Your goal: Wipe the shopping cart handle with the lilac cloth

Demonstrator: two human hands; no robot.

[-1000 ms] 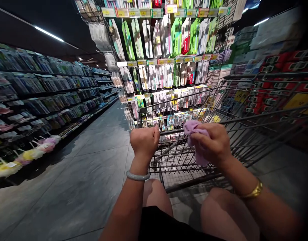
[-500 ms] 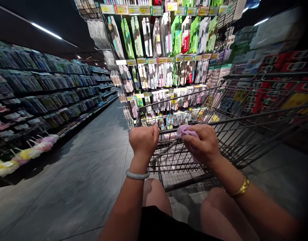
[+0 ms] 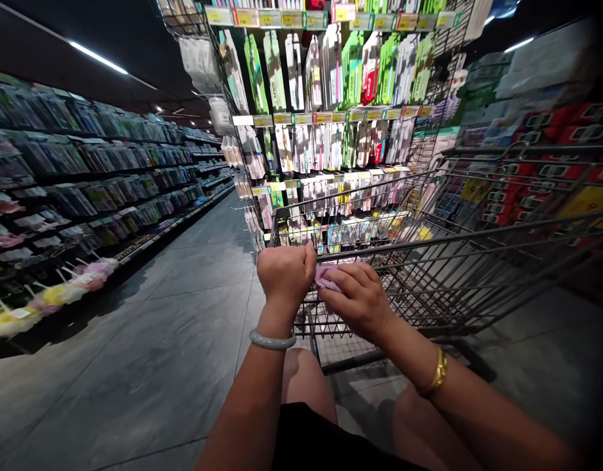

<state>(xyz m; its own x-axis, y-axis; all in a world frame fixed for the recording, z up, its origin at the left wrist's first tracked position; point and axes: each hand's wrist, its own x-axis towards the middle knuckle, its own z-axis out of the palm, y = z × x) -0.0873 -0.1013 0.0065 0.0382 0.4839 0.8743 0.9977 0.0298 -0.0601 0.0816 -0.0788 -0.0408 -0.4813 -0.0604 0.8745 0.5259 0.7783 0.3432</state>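
Straight ahead of me is a dark wire shopping cart [image 3: 419, 245], its near top rail running left to right under my hands. My left hand [image 3: 284, 271], with a grey bangle at the wrist, is closed around the rail at the cart's near left corner. A crumpled purple cloth [image 3: 327, 277] is bunched in the fingers of my right hand [image 3: 358, 297], which wears a gold bracelet. The cloth lies just below the rail, close beside my left thumb. My right fingers hide part of it.
Beyond the cart stands a rack of packaged toothbrushes [image 3: 331, 72] with price labels. Long shelves [image 3: 95, 157] of hanging packs line the aisle on the left, with bath puffs [image 3: 56, 297] low down. Red packages [image 3: 522, 190] are stacked at right. Grey floor [image 3: 184, 327] runs along the left.
My right hand has moved left with the purple cloth, from mid-rail to beside my left hand. The left hand keeps its hold. The view has shifted slightly.
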